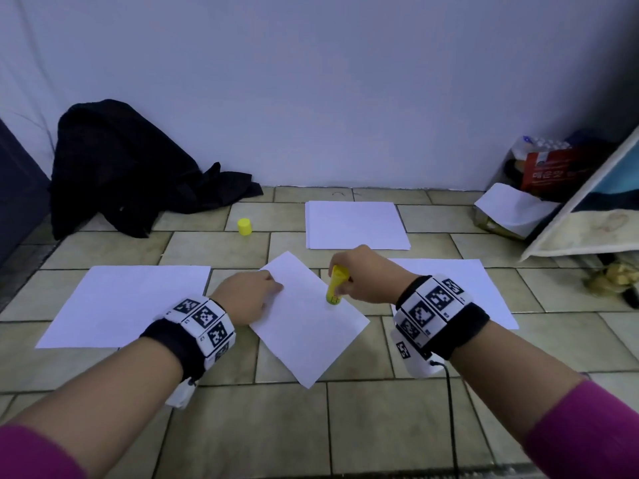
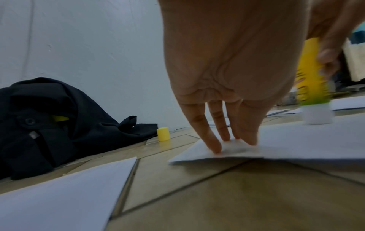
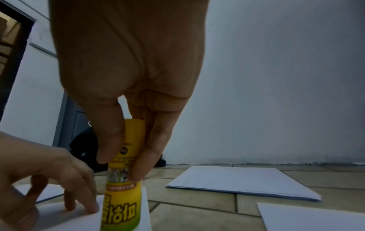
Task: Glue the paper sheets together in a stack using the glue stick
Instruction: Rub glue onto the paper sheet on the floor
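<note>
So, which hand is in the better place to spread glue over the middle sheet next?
The right hand, I think. It already grips the uncapped glue stick with its tip down on the middle sheet. The left hand presses its fingertips on that sheet's edge, so it serves better for holding the paper.

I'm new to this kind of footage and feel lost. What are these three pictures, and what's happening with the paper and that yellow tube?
No machine here: a person wears three cameras. One sits on the head and looks down; one on each wrist looks along the hands. On the tiled floor lie several white sheets. The left hand presses straight fingers on the angled middle sheet. The right hand grips the uncapped glue stick, tip down on that sheet. Its yellow cap stands apart, near a dark bag.
</note>
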{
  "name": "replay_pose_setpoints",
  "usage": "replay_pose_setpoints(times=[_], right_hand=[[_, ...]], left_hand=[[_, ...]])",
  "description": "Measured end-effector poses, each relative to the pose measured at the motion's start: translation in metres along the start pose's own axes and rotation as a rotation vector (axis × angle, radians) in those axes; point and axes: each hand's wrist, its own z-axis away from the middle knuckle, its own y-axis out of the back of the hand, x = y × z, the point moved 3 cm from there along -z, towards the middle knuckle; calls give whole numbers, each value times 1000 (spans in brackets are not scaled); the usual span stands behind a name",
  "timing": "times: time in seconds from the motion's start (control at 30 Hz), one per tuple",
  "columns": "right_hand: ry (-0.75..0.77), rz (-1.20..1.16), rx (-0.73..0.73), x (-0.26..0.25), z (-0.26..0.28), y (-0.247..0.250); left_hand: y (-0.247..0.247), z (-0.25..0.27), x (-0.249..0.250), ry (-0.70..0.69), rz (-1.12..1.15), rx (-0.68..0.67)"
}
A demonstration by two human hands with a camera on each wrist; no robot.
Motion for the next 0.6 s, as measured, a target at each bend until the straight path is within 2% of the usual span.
replay_pose_setpoints(times=[0.17,0.43,0.5,0.6], right_hand=[[-23,32,-48,11,20,1],[-36,146,-99,29,24,20],[-72,-48,-2,39,21,33],[-141,-807,226,52,17,49]], left_hand=[[2,-6,-4,-2,60,13],[-6,2,-13,-25,123,-3],[-6,3,-14,-10,133,33],[-8,5,-15,-1,133,47]])
